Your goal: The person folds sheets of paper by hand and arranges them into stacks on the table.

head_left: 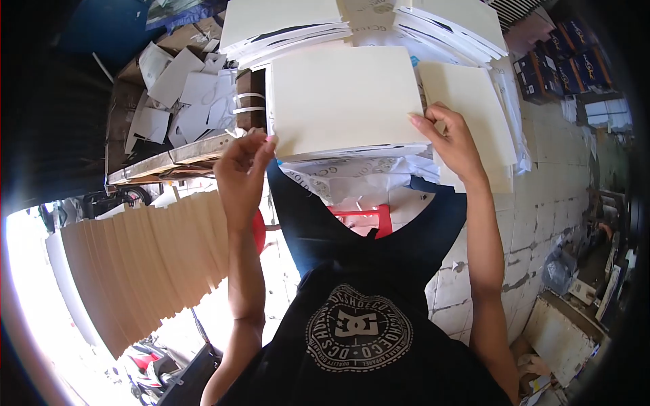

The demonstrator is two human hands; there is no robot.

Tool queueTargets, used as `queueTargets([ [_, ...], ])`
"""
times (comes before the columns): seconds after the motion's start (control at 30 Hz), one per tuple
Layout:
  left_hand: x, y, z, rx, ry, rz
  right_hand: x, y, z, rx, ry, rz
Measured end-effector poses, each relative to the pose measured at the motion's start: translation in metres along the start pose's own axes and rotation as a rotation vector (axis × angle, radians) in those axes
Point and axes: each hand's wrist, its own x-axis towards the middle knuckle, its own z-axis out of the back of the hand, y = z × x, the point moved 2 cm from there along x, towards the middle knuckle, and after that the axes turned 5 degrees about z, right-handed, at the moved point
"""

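A cream card sheet [345, 101] lies on top of a stack of white and cream sheets in front of me. My left hand [245, 166] is at its near left corner, with thumb and fingers pinched together at the edge. At the sheet's right edge, my right hand [450, 139] has its thumb on the edge and its fingers curled, partly over a second cream stack [474, 115]. Printed white wrapping paper [365, 177] hangs out below the front stack.
Two more sheet stacks, one at the far left [284, 27] and one at the far right [453, 30], stand behind. A wooden bin [169, 152] of paper scraps is on the left. Upright brown boards [149, 257] stand lower left; dark boxes [565, 61] are piled at right.
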Motion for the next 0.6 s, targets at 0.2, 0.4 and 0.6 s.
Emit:
queueTargets([
  [0.2,-0.014,0.015,-0.006,0.043,-0.037,-0.086,0.000,-0.003,-0.001,0.011,0.051,-0.049],
  [0.4,-0.011,0.010,-0.006,0.020,-0.049,-0.051,0.002,-0.001,-0.001,-0.006,0.047,-0.024],
  [0.6,-0.011,0.011,-0.004,-0.051,-0.019,0.014,0.003,0.002,0.003,-0.067,0.082,-0.033],
])
